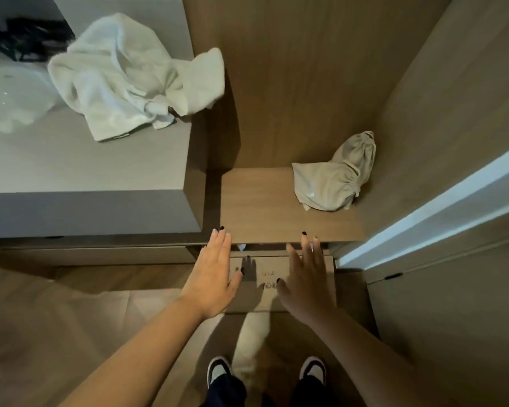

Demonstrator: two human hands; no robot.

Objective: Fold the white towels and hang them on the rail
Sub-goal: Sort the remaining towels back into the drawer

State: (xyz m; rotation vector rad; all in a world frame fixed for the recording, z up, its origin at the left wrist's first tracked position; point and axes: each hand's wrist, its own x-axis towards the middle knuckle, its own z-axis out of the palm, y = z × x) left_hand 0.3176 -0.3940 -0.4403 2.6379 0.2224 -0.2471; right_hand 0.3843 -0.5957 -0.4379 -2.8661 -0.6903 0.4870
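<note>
A crumpled pile of white towels point(124, 74) lies on the grey counter point(86, 168) at the upper left, one corner hanging over the counter's right edge. My left hand point(215, 271) and my right hand point(309, 277) are stretched out flat, palms down, fingers apart, at the front edge of a lower wooden shelf point(256, 207). Both hands hold nothing and are well below and to the right of the towels. No rail is in view.
A beige drawstring cloth bag point(332, 177) lies on the wooden shelf at the right. A white basin point(9, 95) and a black tangle point(27, 36) sit at the counter's far left. A cardboard box point(262, 280) stands under my hands. Wooden panels close in the back and right.
</note>
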